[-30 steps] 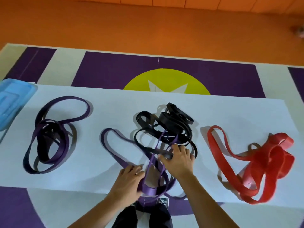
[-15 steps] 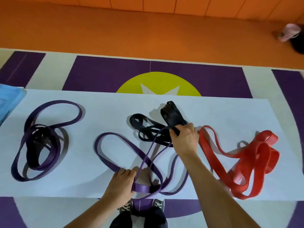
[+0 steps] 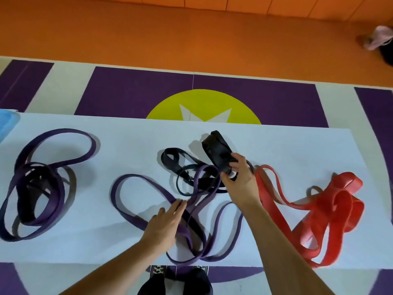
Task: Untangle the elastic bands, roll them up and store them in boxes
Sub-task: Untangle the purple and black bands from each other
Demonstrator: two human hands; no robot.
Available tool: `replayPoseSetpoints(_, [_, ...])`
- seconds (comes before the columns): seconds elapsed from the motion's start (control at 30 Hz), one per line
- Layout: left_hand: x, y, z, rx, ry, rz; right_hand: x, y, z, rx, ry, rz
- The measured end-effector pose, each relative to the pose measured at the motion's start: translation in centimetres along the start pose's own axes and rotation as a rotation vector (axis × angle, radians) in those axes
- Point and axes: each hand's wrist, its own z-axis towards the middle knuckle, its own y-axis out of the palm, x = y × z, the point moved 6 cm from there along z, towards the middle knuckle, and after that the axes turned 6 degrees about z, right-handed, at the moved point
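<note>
Clearly limp and stretchy, the black band point(image 3: 217, 150) at the counter's point(image 3: 131, 137) twelve o'clock is clenched in the right hand point(image 3: 239, 179). The left hand point(image 3: 164, 224), fingers spread, presses the purple band point(image 3: 136, 218) flat, probably; grip loops, not crossings.

Bare table point(image 3: 131, 145) between left purple bundle point(image 3: 38, 184) and middle tangle point(image 3: 191, 188); red bands point(image 3: 331, 209) crowd right side.

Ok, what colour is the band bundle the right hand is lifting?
Black. The right hand holds the black band bundle above the table; clearest in the head view.
</note>
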Motion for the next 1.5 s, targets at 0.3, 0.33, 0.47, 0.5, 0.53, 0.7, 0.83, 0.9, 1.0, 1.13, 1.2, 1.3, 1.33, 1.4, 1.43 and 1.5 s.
replayPoseSetpoints(0.3, [-0.6,-0.8,1.3,0.019,-0.086,0.055,2.7,3.4,-3.3,-0.252,-0.046,-0.254])
replayPoseSetpoints(0.33, [-0.7,-1.0,1.2,0.017,-0.076,0.059,2.6,4.0,-3.3,-0.293,-0.047,-0.293])
replayPoseSetpoints(0.47, [-0.6,-0.5,-0.5,-0.018,0.06,0.06,0.6,4.9,-2.5,-0.363,-0.078,-0.293])
replayPoseSetpoints(0.5, [-0.4,-0.1,-1.3,-0.038,0.088,0.073,0.1,4.9,-2.2,-0.373,-0.085,-0.28])
replayPoseSetpoints(0.53, [-0.3,0.3,-2.1,-0.058,0.109,0.083,-0.2,5.1,-1.8,-0.382,-0.085,-0.271])
replayPoseSetpoints(0.7, [-0.6,2.4,-7.3,-0.088,0.047,0.015,0.1,4.6,0.0,-0.353,-0.038,-0.259])
replayPoseSetpoints(0.83, [-1.5,3.3,-10.2,-0.056,-0.045,-0.092,0.5,4.4,-0.4,-0.308,-0.011,-0.238])
replayPoseSetpoints(0.9, [-2.2,3.1,-10.7,-0.03,-0.055,-0.114,0.8,4.5,-1.5,-0.307,0.009,-0.226])
replayPoseSetpoints(1.0, [-2.6,2.5,-10.9,-0.004,-0.058,-0.106,2.3,3.8,-4.2,-0.246,0.107,-0.375])
replayPoseSetpoints(1.13, [-2.3,1.7,-10.9,-0.001,-0.042,-0.136,6.4,3.2,-9.0,-0.172,0.355,-0.563])
replayPoseSetpoints(1.2, [-2.3,1.7,-11.1,-0.021,-0.026,-0.185,7.8,4.9,-11.3,-0.284,0.399,-0.495])
replayPoseSetpoints(1.3, [-2.4,1.5,-11.6,-0.042,-0.004,-0.224,7.7,6.8,-13.0,-0.348,0.332,-0.55])
replayPoseSetpoints(1.33, [-2.6,1.3,-11.8,-0.039,0.004,-0.233,7.4,7.3,-13.3,-0.354,0.326,-0.546])
replayPoseSetpoints(1.4, [-3.1,0.5,-12.0,-0.01,0.016,-0.255,6.7,8.3,-13.7,-0.367,0.323,-0.488])
replayPoseSetpoints(1.43, [-3.4,0.0,-12.1,0.011,0.015,-0.264,6.1,8.7,-13.9,-0.368,0.312,-0.441])
replayPoseSetpoints(1.5, [-4.3,-1.2,-12.4,0.054,-0.005,-0.276,4.5,9.0,-14.0,-0.36,0.278,-0.348])
